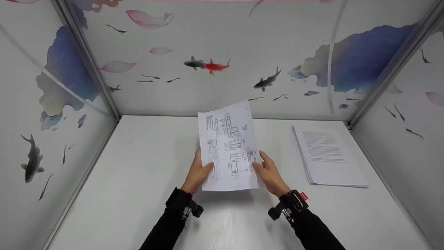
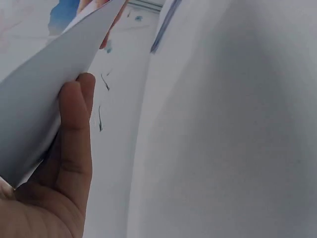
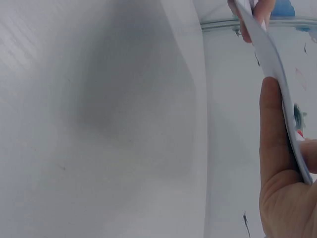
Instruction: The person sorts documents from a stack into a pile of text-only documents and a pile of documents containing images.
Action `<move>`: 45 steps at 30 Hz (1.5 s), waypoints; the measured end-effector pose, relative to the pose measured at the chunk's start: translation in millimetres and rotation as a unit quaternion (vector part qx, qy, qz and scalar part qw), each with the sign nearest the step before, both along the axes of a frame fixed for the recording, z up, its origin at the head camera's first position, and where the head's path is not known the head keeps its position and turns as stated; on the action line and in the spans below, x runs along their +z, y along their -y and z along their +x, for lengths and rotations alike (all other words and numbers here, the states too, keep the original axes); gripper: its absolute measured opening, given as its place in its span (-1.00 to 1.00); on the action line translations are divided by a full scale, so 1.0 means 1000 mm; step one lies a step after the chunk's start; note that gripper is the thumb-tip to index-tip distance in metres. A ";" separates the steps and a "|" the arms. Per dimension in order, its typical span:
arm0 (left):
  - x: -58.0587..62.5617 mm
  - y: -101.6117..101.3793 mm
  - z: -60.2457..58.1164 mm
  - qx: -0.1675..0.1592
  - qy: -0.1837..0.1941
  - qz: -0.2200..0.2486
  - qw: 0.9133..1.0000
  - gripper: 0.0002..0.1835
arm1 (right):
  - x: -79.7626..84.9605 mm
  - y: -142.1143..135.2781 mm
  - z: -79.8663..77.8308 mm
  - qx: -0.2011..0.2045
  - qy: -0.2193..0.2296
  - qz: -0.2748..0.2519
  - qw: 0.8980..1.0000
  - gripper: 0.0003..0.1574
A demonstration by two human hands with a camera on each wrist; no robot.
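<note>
Both hands hold up a small stack of paper sheets [image 1: 222, 152], its top page printed with technical drawings of brackets and small tables. My left hand [image 1: 198, 173] grips the left edge, thumb on the printed face and fingers behind. On the opposite edge my right hand [image 1: 272, 173] grips the same way. In the left wrist view the fingers [image 2: 74, 129] lie behind the sheets' plain back [image 2: 29, 109]. The right wrist view shows the sheets [image 3: 272, 64] edge-on, slightly bowed, between thumb and fingers. Below them a shadow falls on the table.
On the right of the white table [image 1: 149, 156] lies a stack of printed text pages [image 1: 329, 159]. White panels with painted fish [image 1: 265, 81] and blue patches enclose the table at the back and both sides, joined by metal posts [image 1: 86, 59] at the corners.
</note>
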State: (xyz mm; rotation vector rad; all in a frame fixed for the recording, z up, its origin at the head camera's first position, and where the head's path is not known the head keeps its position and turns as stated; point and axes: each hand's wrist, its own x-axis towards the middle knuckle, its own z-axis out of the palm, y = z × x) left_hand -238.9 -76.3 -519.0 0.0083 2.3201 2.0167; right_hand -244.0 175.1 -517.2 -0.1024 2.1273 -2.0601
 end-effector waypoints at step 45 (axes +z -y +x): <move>-0.032 0.090 -0.002 0.090 0.019 -0.287 0.954 -0.53 | -0.028 0.088 -0.010 0.039 0.085 0.149 0.984 -0.38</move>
